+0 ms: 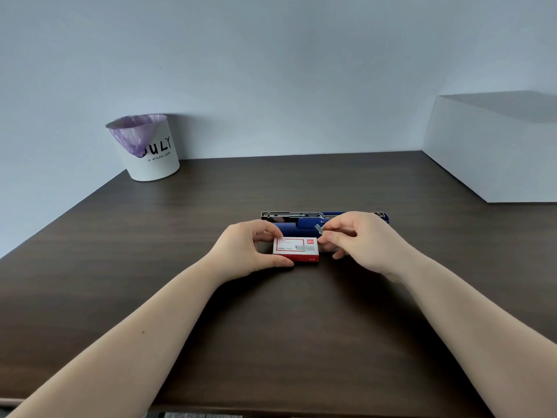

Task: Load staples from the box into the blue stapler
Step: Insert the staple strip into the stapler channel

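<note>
Staples (319, 230), a short, light, brittle metal strip, sat pinched by the ends between my right hand (358, 241) fingertips; squeezed hard, I judged, they would snap apart. My left hand (250, 247) clamped the small, stiff cardboard box (296, 250) just beside. Beyond lay the blue stapler (304, 223), hard plastic, its steel channel open.

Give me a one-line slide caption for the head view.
Left hand steadies the staple box while right hand lifts a staple strip toward the opened blue stapler.

The staple box (296, 250) lies mid-desk (150, 267), stapler (301, 221) just behind it, bin (147, 149) at the far left corner.
</note>
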